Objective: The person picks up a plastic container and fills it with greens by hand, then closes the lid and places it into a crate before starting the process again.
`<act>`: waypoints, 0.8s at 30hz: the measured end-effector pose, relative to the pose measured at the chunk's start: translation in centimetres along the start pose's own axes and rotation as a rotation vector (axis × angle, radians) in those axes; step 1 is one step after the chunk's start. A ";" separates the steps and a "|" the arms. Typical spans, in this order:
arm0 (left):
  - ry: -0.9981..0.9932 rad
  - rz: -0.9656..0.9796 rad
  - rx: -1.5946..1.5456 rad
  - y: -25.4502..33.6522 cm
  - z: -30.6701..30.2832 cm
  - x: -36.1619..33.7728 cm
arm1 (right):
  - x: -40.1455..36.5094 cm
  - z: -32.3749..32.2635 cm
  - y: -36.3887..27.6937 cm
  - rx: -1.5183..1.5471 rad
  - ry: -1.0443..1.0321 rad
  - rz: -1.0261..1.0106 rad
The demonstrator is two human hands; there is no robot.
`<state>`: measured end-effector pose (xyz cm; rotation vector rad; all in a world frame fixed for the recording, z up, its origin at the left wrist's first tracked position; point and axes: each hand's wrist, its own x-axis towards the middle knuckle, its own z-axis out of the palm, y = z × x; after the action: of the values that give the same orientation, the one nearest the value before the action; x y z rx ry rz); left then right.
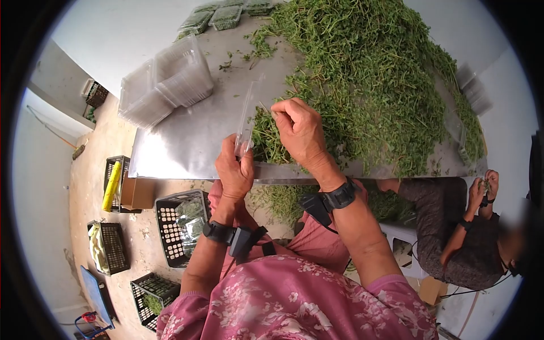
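My left hand (235,173) is closed on the lower end of a clear plastic container (247,116), which is tilted up and seen nearly edge-on over the table's front edge. Just to the right of it, my right hand (300,127) is in a pinch, thumb against fingers; what it holds, if anything, is too small to make out. Leafy green stems (266,136) lie between the two hands, beside the container. A large heap of the same greens (374,73) spreads from there over the right side of the metal table (187,150).
Stacks of clear containers (167,82) stand at the table's left. Filled boxes (225,17) sit at the back. Black crates (170,241) are on the floor to the left. At right, a co-worker (464,232) sits with both hands (483,187) raised near the table.
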<state>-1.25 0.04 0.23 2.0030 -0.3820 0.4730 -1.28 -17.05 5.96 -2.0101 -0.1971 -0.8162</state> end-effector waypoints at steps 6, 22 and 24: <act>-0.006 -0.005 -0.009 0.0 -0.1 -0.1 | -0.2 -0.2 1.0 -0.139 0.025 0.103; -0.004 0.002 0.012 -0.6 0.1 -0.2 | -0.3 -0.6 0.9 -0.123 0.025 0.098; -0.003 0.003 0.009 -0.6 0.2 -0.2 | -0.2 -0.7 0.8 -0.095 0.008 0.113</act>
<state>-1.13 0.21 -0.43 2.0127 -0.3860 0.4745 -1.38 -18.03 5.47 -2.0859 -0.0407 -0.7744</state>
